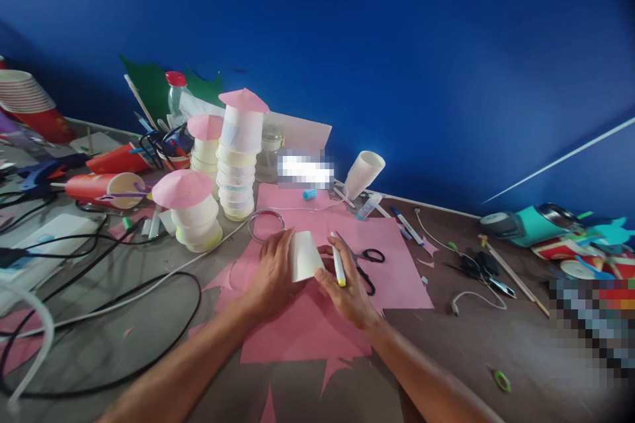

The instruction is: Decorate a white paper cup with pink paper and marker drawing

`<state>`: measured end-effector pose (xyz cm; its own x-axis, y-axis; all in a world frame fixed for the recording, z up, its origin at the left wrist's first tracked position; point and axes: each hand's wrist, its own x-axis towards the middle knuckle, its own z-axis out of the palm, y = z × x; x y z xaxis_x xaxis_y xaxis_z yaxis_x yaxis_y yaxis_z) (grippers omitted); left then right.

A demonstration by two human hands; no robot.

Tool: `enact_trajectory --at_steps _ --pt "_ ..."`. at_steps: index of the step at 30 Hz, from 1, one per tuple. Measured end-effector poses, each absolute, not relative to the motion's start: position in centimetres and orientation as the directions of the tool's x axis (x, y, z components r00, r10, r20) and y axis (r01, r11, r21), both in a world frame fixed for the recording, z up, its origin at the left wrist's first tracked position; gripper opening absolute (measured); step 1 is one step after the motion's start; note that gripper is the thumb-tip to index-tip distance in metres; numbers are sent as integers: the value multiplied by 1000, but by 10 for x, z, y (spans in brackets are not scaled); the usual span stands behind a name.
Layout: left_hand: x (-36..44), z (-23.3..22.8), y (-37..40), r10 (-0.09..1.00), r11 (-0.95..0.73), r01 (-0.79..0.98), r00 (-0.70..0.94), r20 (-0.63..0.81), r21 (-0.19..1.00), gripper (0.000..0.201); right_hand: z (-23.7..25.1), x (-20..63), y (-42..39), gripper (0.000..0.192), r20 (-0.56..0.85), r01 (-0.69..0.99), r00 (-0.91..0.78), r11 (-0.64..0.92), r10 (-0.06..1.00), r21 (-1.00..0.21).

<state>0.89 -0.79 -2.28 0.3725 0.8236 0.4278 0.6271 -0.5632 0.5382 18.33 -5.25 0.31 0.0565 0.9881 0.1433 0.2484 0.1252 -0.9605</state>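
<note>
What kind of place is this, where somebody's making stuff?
Probably a craft table, though I can't tell what building it's in. The scissors, cut pink paper and tower of white cups show it.

A marker (338,264) is hovering over paper (397,277), right of cup towers (237,178), before stacked cups (362,176) near the tabletop's (446,357) back edge.

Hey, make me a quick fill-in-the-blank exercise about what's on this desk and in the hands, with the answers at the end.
The left hand holds a cup coloured ____.
The right hand holds a white marker whose near end is coloured ____.
The paper under the scissors is coloured ____.
The number of cup towers with cone-shaped roofs is ____.

Missing words: white; yellow; pink; three.
</note>
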Motion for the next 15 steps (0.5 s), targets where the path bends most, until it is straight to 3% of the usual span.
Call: enact_trajectory --at_steps 8,15 --pt "9 -17 -11 843 -534 612 337 419 583 76 7 189 -52 35 319 91 204 307 926 -947" --pt "10 -19 -9 831 -552 611 348 433 568 74 1 192 -56 38 360 29 196 361 912 -932"
